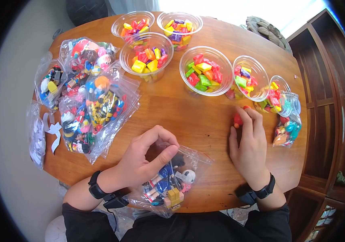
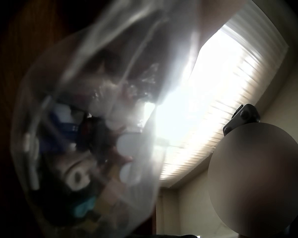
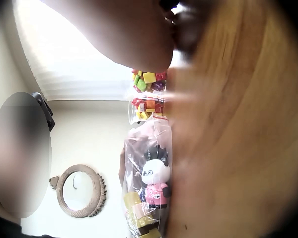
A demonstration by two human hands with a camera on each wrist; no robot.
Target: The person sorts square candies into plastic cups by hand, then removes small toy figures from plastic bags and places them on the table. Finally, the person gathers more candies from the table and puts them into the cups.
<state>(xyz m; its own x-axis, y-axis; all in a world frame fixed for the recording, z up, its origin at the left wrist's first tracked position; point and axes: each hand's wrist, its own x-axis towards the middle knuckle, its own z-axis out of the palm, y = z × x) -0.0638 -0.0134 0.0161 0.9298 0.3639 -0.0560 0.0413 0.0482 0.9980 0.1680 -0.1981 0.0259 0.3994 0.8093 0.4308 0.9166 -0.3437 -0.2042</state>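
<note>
In the head view, my left hand point(image 1: 150, 155) grips the upper edge of a clear zip bag point(image 1: 198, 160) between thumb and curled fingers. Inside the bag are a panda figure point(image 1: 188, 176), blue-clothed figures and yellow blocks point(image 1: 174, 197). My right hand point(image 1: 251, 149) is over the table to the right, its thumb and fingers around a small red object point(image 1: 237, 119). The left wrist view shows the bag point(image 2: 89, 144) close up and blurred. In the right wrist view, the panda figure point(image 3: 156, 172) stands out through the plastic, and part of the right hand point(image 3: 124, 34) is blurred.
Several clear cups point(image 1: 206, 70) of colourful wrapped pieces line the table's far side. Bags of figures point(image 1: 100, 105) are heaped at the left, beside white paper strips point(image 1: 53, 130). Another small bag point(image 1: 287, 131) lies at the right edge. Wooden shelves point(image 1: 321, 133) stand beyond the table.
</note>
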